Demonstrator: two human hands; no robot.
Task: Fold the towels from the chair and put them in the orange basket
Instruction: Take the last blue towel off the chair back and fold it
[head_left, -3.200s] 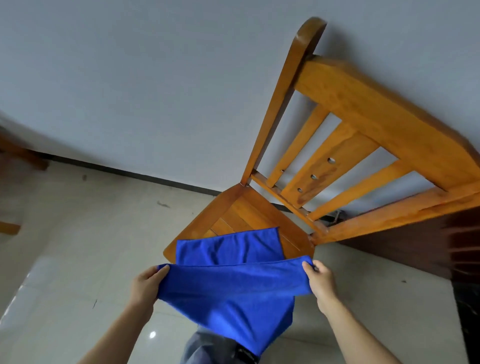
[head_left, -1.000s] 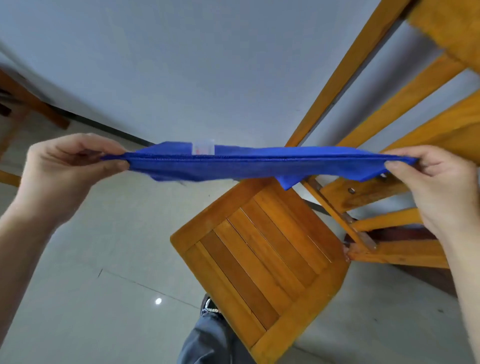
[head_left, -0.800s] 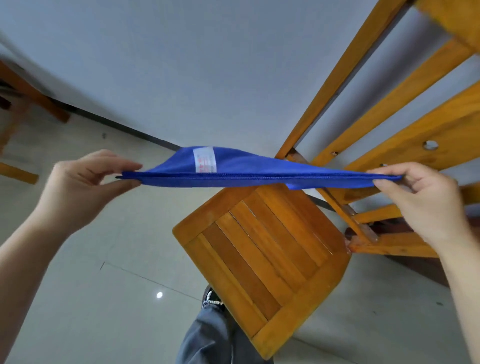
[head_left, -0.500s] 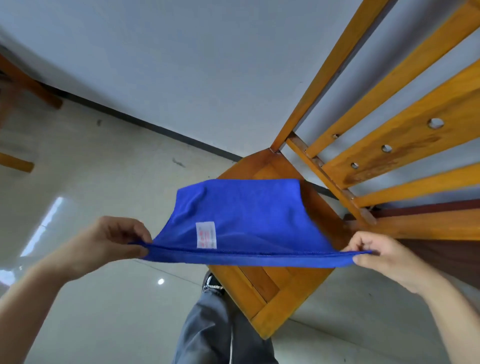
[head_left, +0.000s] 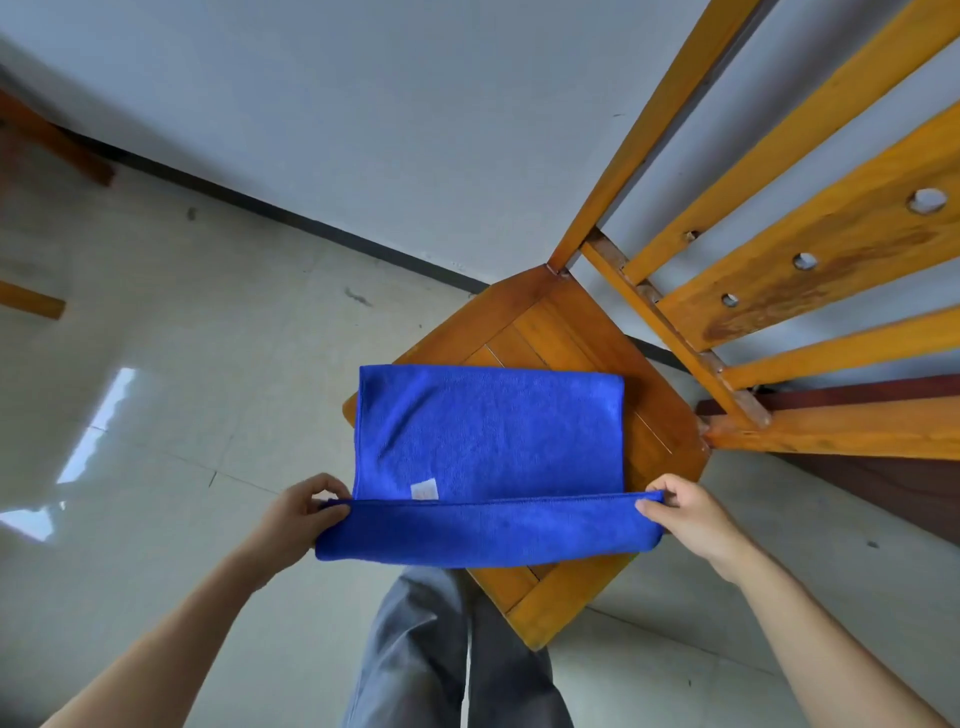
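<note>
Two hands on one blue towel (head_left: 488, 441), centre of frame.

- Left grip (head_left: 298, 512), lower left of centre: thumb and fingers closed in a pinch on the towel's near-left corner. Nothing else held.
- Right grip (head_left: 685, 517), lower right of centre: the same pinch on the near-right corner.
- The towel's far part lies flat on the chair seat (head_left: 566, 332). From the ridge stretched between the two pinches, a near strip drops toward the bottom of the frame, over the seat's front corner.
- A white label (head_left: 424, 490) shows just above the ridge, left of middle.
- The orange basket is not in view. No other towels are in view.

Judged step: making a fold, with the seat used as the bench.

Risks:
- The seat sits diagonally in frame and the towel's left edge overhangs its left corner. A pull toward the bottom of the frame could drag the flat part off the wood.
- If one pinch leads the other as the ridge travels, the corners would land out of line and the fold would come out skewed.
- The cloth is soft and the pinches are small, so a layer could slip free at either corner.

Against half a second ago:
- The towel then hung in the air between the hands, sagging above the seat. Now its far part is down flat.
- Both hands sit lower in frame.
- The near strip was not there. It now hangs from the ridge.
- More of the seat's far corner is uncovered.
</note>
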